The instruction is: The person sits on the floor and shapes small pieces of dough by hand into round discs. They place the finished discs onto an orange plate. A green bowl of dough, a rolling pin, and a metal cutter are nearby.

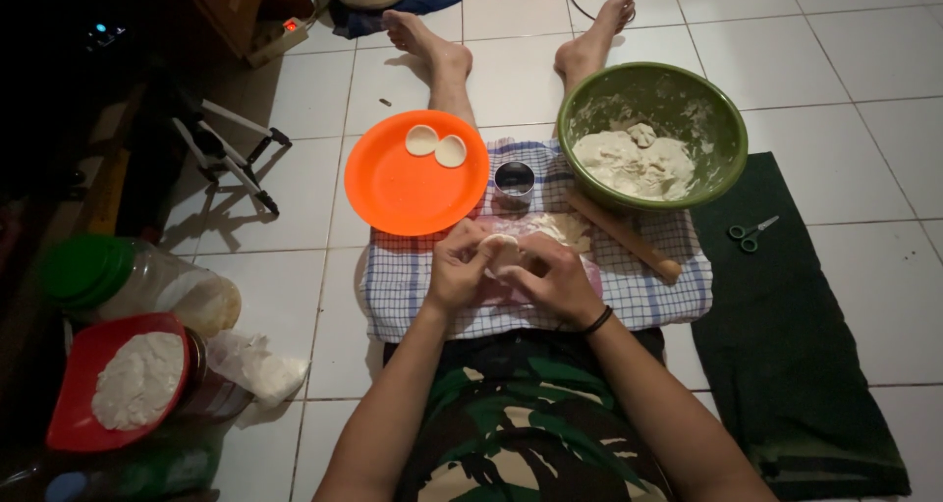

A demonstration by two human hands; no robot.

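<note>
My left hand (458, 266) and my right hand (556, 281) meet over a checked cloth (648, 296) on my lap, both pinching a small pale piece of dough (505, 252) between the fingers. More flattened dough (565, 229) lies on the cloth just beyond the hands. A small round metal cutter (514, 180) stands behind it. An orange plate (403, 193) to the left carries two pale dough discs (436, 145). A wooden rolling pin (624, 235) lies slanted to the right of my hands.
A green bowl (722, 134) with a lump of dough sits at the right, a dark green mat (786, 364) with small scissors (750, 233) beside it. At the left stand a red bowl of white filling (69, 404), a green-lidded jar (128, 281) and a plastic bag (257, 364). White floor tiles surround everything.
</note>
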